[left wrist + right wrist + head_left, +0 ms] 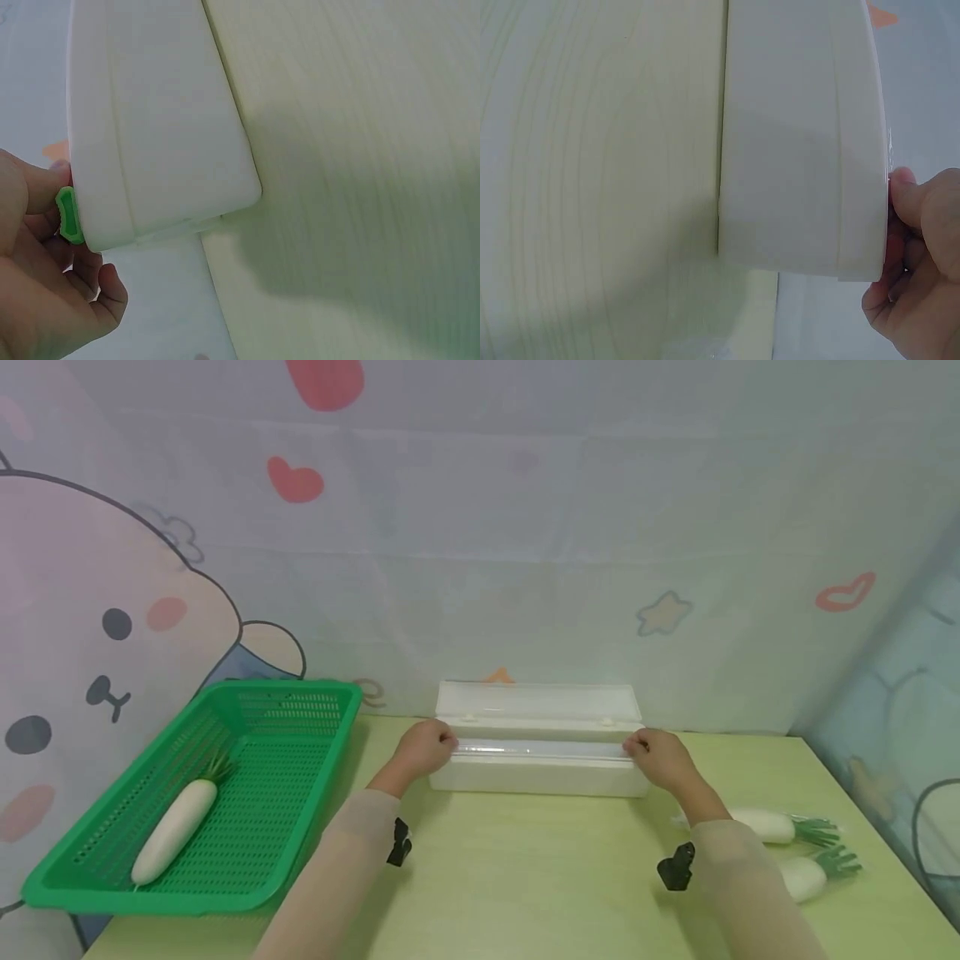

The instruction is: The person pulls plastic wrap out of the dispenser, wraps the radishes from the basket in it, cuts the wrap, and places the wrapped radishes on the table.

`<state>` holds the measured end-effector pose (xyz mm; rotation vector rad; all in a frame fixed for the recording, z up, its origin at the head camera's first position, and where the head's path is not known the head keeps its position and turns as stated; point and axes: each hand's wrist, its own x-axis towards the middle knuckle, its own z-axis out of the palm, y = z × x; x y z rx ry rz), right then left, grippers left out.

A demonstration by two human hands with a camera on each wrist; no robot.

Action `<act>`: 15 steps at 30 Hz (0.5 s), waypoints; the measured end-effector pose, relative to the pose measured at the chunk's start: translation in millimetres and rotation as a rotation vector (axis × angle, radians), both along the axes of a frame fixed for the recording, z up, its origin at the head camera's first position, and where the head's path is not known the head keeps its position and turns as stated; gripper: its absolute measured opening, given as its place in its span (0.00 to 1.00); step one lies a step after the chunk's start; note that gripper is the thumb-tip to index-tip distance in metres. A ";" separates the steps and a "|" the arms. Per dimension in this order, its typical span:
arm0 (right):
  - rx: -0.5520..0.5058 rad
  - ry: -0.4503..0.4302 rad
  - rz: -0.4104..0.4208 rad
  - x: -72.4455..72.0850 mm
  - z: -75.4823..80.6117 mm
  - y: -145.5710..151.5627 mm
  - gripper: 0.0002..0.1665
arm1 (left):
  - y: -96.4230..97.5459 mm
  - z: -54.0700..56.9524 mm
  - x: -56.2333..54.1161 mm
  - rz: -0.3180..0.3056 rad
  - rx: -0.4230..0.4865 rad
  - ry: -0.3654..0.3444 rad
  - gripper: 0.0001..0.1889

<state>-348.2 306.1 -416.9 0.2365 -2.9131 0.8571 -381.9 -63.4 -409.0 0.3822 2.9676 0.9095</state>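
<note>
A long white cling film dispenser [536,779] stands at the back of the table, its lid [536,702] raised. Shiny clear cling film [532,749] stretches along the top of its front wall. At the left end, my left hand [423,747] pinches the film's edge with curled fingers. My right hand [663,760] pinches the film at the opposite end. In the left wrist view, a green slider [69,216] sits at the dispenser's corner, right beside the left fingers. The right wrist view shows the right thumb and fingers [904,195] against the upper edge; the fingertips are partly hidden.
A green plastic basket [300,827] holding one white radish [176,831] stands at the left. Two film-wrapped white radishes [765,825] lie at the right, partly behind the right forearm. A patterned cloth [525,527] hangs behind the table [525,877].
</note>
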 end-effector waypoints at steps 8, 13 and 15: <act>-0.007 0.027 -0.024 1.1 0.2 -0.2 0.14 | 6.4 -2.8 -1.5 0.026 0.048 0.011 0.08; -0.049 0.038 -0.023 0.1 1.7 -0.9 0.14 | 8.6 -2.8 -4.9 0.053 0.076 0.024 0.09; -0.083 0.032 -0.030 -0.7 2.7 -2.1 0.14 | 9.4 -2.3 -5.6 0.058 0.112 0.015 0.09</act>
